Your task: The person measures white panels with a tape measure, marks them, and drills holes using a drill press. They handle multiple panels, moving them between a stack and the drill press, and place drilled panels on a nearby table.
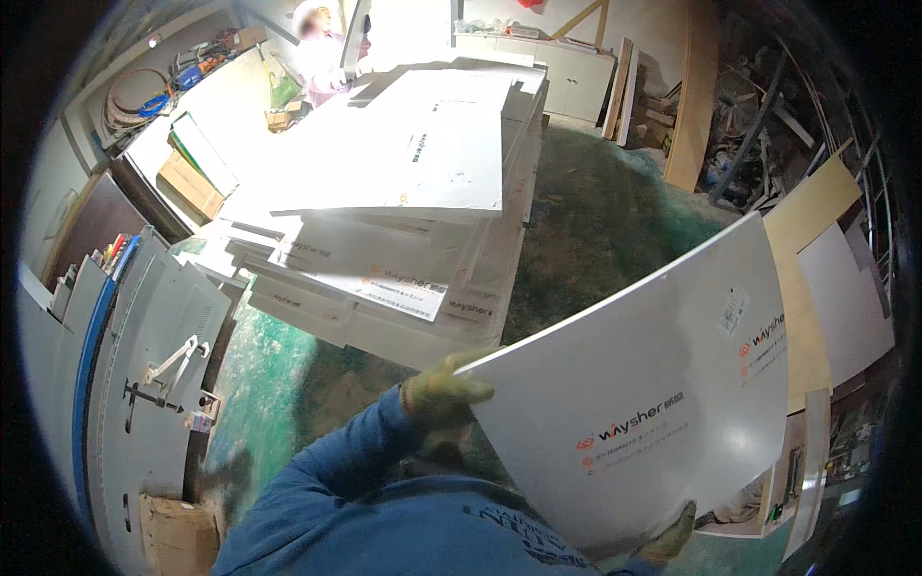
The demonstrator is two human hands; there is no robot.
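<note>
The gloved left hand point(447, 390) grips, its blue-sleeved forearm point(363, 437) slanting behind it; the gloved right hand point(672, 540), lower, partly hidden, curls upward.

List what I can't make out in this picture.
All in the head view:
- Right hand: partly hidden behind the white panel.
- The panel's far side: turned away from the camera.
- Cardboard box at lower left: its bottom is cut off by the lower edge.
- Piled clutter at upper right: too small and dark.
</note>
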